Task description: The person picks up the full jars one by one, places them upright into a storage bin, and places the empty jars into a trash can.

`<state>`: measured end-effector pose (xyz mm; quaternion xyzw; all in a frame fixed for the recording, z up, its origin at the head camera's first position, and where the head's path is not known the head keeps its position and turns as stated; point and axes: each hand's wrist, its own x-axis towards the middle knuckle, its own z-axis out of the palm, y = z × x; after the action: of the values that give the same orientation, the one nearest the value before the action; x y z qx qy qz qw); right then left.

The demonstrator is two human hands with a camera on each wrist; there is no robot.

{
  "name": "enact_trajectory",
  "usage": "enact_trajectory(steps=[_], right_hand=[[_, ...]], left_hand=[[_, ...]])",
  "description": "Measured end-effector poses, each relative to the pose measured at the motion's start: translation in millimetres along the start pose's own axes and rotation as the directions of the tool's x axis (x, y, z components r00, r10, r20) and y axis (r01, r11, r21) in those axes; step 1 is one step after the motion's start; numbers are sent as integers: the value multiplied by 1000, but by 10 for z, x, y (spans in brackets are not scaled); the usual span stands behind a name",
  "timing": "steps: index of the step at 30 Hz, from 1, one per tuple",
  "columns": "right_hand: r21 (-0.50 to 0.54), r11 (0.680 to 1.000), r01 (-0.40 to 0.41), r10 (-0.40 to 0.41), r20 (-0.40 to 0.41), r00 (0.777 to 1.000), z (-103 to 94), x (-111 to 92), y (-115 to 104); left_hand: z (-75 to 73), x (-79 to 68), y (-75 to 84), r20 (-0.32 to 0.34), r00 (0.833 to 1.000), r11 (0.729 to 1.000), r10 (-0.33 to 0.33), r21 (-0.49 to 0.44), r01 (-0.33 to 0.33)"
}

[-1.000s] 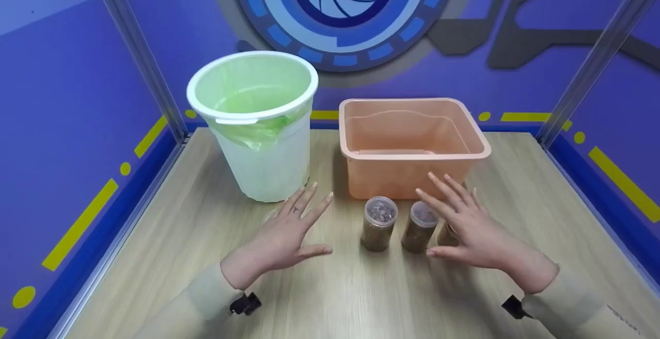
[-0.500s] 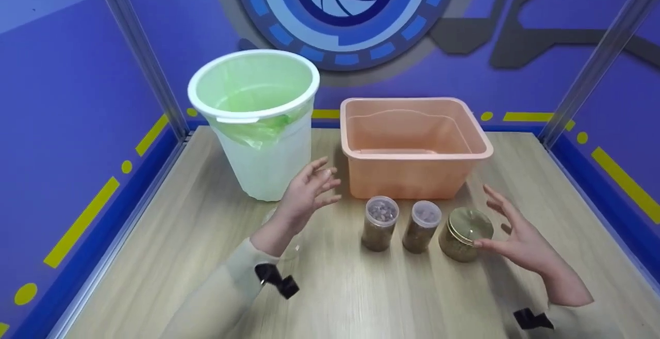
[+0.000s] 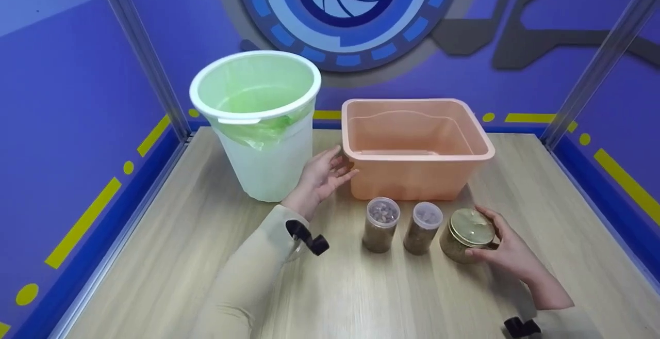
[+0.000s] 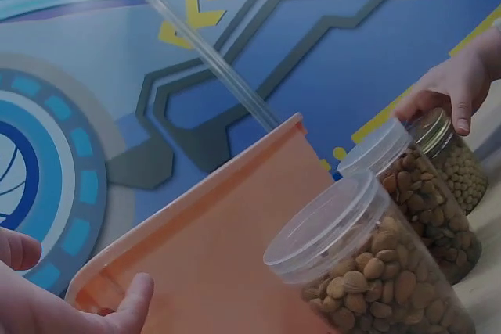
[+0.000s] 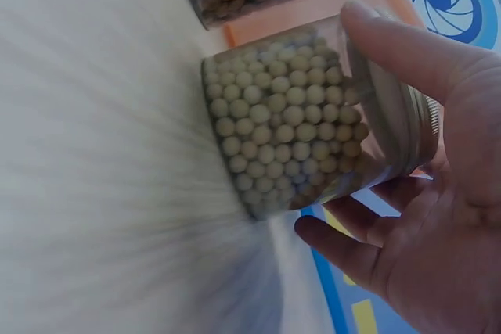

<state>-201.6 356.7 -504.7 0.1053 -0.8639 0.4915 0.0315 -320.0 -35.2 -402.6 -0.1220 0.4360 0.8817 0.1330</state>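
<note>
My right hand (image 3: 515,256) holds a gold-lidded jar (image 3: 464,236) on the table, thumb on its near side and fingers round the far side. Small pale round balls fill much of this clear jar in the right wrist view. To its left stand two clear jars with translucent lids, a slim one (image 3: 423,230) and another (image 3: 380,228). Brown almond-like nuts show in the nearer nut jar (image 4: 376,271) in the left wrist view. My left hand (image 3: 320,176) is beside the left wall of an orange tub (image 3: 407,179), fingers loosely bent, holding nothing; contact with the tub is unclear.
A white bin (image 3: 268,158) with a green liner stands left of the tub, close to my left hand. Something clear (image 3: 295,252) lies partly hidden under my left forearm. Blue panels enclose the wooden table (image 3: 175,256) at the back and sides.
Both hands were spread above the table. The left hand has moved right and forward to the tub's side. The right hand moved out to the right, then came in round the gold-lidded jar.
</note>
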Motion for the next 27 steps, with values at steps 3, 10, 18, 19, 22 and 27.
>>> enact_trajectory(steps=[3, 10, 18, 19, 22, 27], right_hand=[[-6, 999, -34, 34, -9, 999, 12, 8, 16], [-13, 998, -54, 54, -30, 998, 33, 15, 20], [-57, 996, -65, 62, -54, 997, 61, 9, 33], [-67, 995, -67, 64, -60, 996, 66, 5, 37], [-76, 995, -65, 59, -71, 996, 60, 2, 40], [-74, 996, -49, 42, -92, 995, -44, 8, -48]], left_hand=[[31, 72, 11, -18, 1000, 999, -10, -40, 9], [101, 195, 30, -53, 999, 998, -15, -60, 12], [107, 246, -12, -25, 1000, 1000, 13, 29, -12], [103, 248, -15, -24, 1000, 999, 11, 30, -10], [97, 256, -18, -20, 1000, 999, 8, 34, -7], [92, 268, -15, -20, 1000, 999, 9, 39, -8]])
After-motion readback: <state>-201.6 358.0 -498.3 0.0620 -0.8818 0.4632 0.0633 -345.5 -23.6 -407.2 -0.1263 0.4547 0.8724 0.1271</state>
